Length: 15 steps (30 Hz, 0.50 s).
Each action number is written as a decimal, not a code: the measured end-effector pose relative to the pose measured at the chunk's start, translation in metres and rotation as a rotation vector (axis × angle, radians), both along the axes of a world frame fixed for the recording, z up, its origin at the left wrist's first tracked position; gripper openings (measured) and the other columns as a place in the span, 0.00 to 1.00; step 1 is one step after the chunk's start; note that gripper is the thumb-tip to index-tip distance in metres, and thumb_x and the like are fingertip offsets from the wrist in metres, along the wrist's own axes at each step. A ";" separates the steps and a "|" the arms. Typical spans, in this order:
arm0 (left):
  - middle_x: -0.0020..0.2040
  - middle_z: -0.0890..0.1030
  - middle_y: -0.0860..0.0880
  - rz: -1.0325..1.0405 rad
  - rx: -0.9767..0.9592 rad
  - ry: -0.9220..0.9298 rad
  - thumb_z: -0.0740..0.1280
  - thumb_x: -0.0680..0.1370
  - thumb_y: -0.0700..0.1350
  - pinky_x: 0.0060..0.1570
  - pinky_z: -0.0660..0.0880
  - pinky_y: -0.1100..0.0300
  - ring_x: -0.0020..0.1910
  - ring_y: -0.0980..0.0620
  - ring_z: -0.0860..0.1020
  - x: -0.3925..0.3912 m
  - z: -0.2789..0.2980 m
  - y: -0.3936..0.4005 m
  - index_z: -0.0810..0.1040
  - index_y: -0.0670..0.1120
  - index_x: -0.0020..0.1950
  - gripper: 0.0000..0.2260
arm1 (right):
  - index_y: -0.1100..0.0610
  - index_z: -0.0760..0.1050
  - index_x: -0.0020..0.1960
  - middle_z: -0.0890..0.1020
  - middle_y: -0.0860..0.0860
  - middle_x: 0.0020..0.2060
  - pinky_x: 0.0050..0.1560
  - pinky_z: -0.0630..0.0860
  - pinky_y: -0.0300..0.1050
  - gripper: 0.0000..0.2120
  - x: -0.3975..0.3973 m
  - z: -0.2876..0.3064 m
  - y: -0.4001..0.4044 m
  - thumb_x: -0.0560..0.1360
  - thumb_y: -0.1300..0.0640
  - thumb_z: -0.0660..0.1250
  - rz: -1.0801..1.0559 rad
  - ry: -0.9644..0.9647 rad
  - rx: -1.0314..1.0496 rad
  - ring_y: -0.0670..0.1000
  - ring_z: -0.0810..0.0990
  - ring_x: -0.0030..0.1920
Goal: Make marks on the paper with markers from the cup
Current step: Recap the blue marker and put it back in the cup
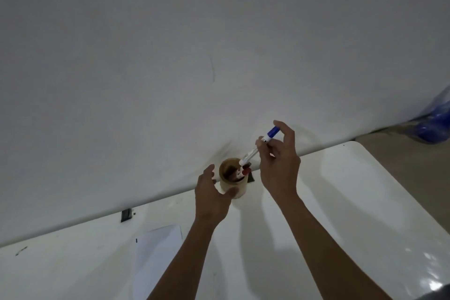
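Observation:
A tan cup stands at the table's far edge, against the wall. Inside it I see a red-capped marker and dark shapes I cannot make out. My right hand holds a white marker with a blue cap, tilted, its lower end just over the cup's rim. My left hand curls around the cup's left side, thumb at its front wall, fingers apart; whether it grips the cup is unclear. A white sheet of paper lies on the table to the near left, with a small dark mark at its left edge.
The white table ends at a plain white wall. Two dark brackets sit along the far edge. Blue plastic lies on the floor beyond the table's right corner.

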<state>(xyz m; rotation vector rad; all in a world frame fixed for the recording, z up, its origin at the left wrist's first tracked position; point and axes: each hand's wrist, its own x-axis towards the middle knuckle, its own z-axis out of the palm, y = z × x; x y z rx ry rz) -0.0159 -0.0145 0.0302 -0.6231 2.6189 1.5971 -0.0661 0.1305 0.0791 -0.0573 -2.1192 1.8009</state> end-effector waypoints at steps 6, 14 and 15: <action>0.71 0.73 0.47 0.033 -0.023 -0.003 0.81 0.67 0.46 0.67 0.74 0.48 0.67 0.45 0.75 -0.018 -0.020 0.015 0.64 0.46 0.75 0.41 | 0.50 0.73 0.63 0.87 0.52 0.42 0.43 0.80 0.36 0.15 -0.020 -0.035 -0.005 0.79 0.59 0.71 0.063 -0.022 0.108 0.49 0.86 0.40; 0.57 0.80 0.56 0.036 0.004 0.082 0.81 0.65 0.44 0.48 0.69 0.71 0.55 0.54 0.78 -0.021 -0.030 0.014 0.74 0.54 0.61 0.28 | 0.56 0.84 0.54 0.86 0.46 0.43 0.47 0.81 0.35 0.06 -0.020 -0.063 -0.005 0.77 0.60 0.73 0.106 -0.120 0.187 0.34 0.83 0.45; 0.58 0.80 0.55 0.036 -0.001 0.087 0.81 0.65 0.45 0.48 0.70 0.71 0.55 0.55 0.78 -0.021 -0.031 0.014 0.74 0.53 0.62 0.29 | 0.56 0.84 0.54 0.87 0.48 0.45 0.47 0.80 0.32 0.07 -0.020 -0.065 -0.005 0.77 0.60 0.73 0.110 -0.123 0.194 0.31 0.81 0.44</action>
